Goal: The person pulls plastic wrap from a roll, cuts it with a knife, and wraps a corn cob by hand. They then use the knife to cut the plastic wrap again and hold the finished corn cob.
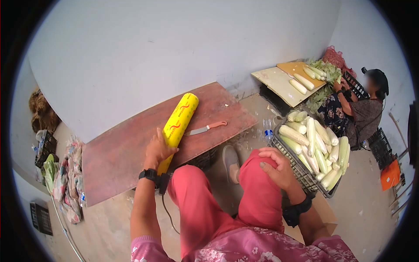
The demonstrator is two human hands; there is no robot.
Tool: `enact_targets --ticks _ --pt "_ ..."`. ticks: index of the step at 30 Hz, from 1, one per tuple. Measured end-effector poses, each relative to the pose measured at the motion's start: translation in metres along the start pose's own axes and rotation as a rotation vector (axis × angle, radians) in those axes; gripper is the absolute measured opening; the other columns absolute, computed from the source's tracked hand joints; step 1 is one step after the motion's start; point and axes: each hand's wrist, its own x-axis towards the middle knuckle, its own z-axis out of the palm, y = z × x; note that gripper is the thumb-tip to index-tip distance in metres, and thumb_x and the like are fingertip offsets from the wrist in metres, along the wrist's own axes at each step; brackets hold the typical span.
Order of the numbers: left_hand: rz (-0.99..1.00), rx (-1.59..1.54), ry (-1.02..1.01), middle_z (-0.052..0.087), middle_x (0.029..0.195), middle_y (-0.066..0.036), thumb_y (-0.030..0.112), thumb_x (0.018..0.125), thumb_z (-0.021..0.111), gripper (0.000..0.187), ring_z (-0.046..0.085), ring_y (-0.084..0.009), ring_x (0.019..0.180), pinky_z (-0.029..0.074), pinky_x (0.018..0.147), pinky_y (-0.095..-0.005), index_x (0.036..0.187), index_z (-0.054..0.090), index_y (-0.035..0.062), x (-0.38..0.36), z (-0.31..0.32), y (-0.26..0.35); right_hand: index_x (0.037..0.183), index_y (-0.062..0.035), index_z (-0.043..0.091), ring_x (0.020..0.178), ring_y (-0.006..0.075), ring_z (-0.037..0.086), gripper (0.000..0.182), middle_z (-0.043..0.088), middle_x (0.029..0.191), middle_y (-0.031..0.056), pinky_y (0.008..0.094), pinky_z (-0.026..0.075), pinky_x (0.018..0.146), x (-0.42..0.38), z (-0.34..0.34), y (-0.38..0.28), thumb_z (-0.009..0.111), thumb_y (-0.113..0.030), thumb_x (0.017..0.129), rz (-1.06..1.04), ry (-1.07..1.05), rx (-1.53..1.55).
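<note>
Holds a yellow roll (180, 118) slantwise at the near edge of a reddish worktop (118, 153), with the fingers and thumb of the left hand (159, 147) partly curled about its lower part. Has a knife (205, 129) with an orange handle lying flat just right of the roll. Rests the right hand (277, 166) on the right knee (257, 168), fingers loosely open, gripping nothing. Has a crate (301, 174) heaped with pale corn cobs (321, 144) to the right, and a water bottle (268, 130) near its far left corner. Shows, farther off, more cobs (304, 81) on a low board (283, 87), beside a seated person (364, 107). Includes patterned cloth (69, 187) left of the worktop.
</note>
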Motion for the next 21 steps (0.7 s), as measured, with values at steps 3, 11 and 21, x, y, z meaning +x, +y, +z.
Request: enact_targets --ticks 3,11,21 --pt "0.013 0.004 -0.015 0.056 0.125 -0.027 0.039 0.066 0.086 0.099 0.055 -0.0416 0.117 0.048 0.097 -0.0449 0.140 0.034 -0.0023 -0.002 -0.005 0.005 0.107 -0.0042 0.065 0.114 0.0315 0.058 0.029 0.063 0.119 0.0148 0.0406 0.043 0.100 0.004 0.016 0.000 0.069 -0.022 0.085 -0.047 0.016 -0.110" --pt "0.007 0.056 -0.016 0.054 0.125 -0.025 0.036 0.065 0.087 0.095 0.054 -0.0421 0.115 0.049 0.094 -0.0452 0.136 0.037 -0.0022 -0.008 -0.010 0.019 0.108 -0.0132 0.064 0.120 0.0265 0.050 0.028 0.059 0.124 0.0040 0.0448 0.038 0.096 0.005 0.049 0.009 0.070 -0.026 0.084 -0.103 0.066 -0.363" --pt "0.048 0.130 -0.026 0.052 0.127 -0.025 0.037 0.066 0.086 0.106 0.053 -0.0402 0.116 0.048 0.095 -0.0437 0.143 0.029 -0.0077 -0.005 0.000 0.014 0.104 -0.0155 0.065 0.118 0.0248 0.050 0.025 0.059 0.123 0.0016 0.0453 0.037 0.096 0.017 0.068 0.026 0.070 -0.029 0.084 -0.102 -0.007 -0.285"
